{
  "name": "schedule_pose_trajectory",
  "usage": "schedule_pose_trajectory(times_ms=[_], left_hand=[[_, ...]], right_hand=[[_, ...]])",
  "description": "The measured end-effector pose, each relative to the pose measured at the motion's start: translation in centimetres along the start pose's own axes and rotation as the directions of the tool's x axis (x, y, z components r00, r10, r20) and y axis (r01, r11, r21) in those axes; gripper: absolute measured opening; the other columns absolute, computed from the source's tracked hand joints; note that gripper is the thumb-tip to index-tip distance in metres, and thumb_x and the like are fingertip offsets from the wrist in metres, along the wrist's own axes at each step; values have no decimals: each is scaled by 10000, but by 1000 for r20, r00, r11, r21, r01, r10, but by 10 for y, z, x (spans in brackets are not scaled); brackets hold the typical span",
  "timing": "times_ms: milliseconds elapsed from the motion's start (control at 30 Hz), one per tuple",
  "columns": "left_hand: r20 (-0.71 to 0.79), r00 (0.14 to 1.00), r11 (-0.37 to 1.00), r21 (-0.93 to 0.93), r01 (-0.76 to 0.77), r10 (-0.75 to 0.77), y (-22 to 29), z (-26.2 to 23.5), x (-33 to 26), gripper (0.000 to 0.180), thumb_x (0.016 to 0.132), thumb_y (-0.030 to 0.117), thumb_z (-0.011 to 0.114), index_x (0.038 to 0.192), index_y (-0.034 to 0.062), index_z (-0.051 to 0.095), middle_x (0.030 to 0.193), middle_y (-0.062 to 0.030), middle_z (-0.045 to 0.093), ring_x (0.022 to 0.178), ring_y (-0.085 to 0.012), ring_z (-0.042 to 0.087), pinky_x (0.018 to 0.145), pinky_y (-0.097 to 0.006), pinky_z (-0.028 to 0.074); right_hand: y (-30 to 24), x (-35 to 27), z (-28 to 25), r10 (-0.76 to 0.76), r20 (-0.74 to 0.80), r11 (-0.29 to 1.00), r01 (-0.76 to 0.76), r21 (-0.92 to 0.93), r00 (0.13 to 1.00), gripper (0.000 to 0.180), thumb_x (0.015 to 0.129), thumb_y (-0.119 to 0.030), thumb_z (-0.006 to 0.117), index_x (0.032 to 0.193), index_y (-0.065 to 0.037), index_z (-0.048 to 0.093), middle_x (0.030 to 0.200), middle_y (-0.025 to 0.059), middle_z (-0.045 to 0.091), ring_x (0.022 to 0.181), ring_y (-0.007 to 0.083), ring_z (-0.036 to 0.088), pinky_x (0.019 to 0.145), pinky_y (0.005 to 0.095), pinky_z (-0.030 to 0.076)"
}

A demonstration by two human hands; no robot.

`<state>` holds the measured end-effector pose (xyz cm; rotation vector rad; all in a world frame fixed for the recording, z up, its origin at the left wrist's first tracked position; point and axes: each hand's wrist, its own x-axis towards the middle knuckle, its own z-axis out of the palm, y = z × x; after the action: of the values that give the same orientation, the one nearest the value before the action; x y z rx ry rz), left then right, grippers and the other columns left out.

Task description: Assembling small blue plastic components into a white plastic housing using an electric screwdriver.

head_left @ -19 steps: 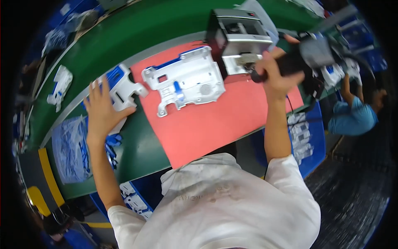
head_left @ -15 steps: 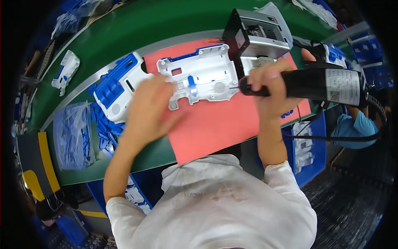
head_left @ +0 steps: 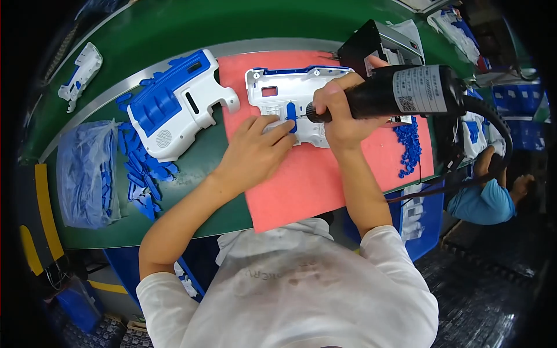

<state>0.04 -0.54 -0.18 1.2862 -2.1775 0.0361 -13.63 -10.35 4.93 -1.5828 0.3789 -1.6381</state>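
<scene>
A white plastic housing shell [head_left: 271, 109] lies inner side up on the pink mat [head_left: 290, 185], with a narrow blue plastic strip [head_left: 291, 110] set in it. My left hand [head_left: 252, 152] rests at the shell's near edge, fingers stretched out and slightly apart, their tips touching the shell beside the strip's near end. In my right hand [head_left: 342, 122] is a black electric screwdriver [head_left: 374, 95], held almost level. Its bit points left at the strip; whether it touches is too small to tell. The tool and right hand hide the shell's right part.
Left of the mat lie a white-and-blue housing [head_left: 191, 124], loose blue strips [head_left: 136, 165] and a plastic bag [head_left: 87, 174] of parts. Small blue pieces [head_left: 408, 145] lie at the mat's right. A black-and-silver machine [head_left: 380, 49] stands behind; the screwdriver's cable [head_left: 503, 136] loops right. A co-worker's blue sleeve [head_left: 484, 200] shows at right.
My right hand has brought the screwdriver left, over the shell to the blue strip. My left hand has moved right and settled on the shell. The whole view has shifted slightly.
</scene>
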Motion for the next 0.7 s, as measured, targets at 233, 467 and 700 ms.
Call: schedule_pose_trajectory(times_ms=[233,467,700], left_hand=[[-25,1000,1000,29,6,-6,0,2,0,162,768,112,612,920,73,654,1150,-64,633,1053,-267,576,838,-391,468],[-35,999,1000,17,17,-17,-1,4,-2,160,767,117,615,920,82,647,1152,-57,627,1060,-263,576,837,-393,471],[-38,999,1000,19,21,-21,0,9,-1,167,766,130,604,924,90,645,1160,-53,624,1089,-264,569,853,-394,469]], right_hand=[[14,-6,-6,-71,97,973,90,-210,993,611,790,107,546,1298,16,218,630,52,541,472,135,519,513,291,482],[18,-16,-4,-3,-5,998,3,-65,1000,507,723,150,652,1152,61,398,787,75,588,658,95,528,644,216,438],[17,-13,-11,-11,204,973,58,-225,979,516,802,150,519,1193,-44,243,662,57,521,488,124,519,515,293,473]])
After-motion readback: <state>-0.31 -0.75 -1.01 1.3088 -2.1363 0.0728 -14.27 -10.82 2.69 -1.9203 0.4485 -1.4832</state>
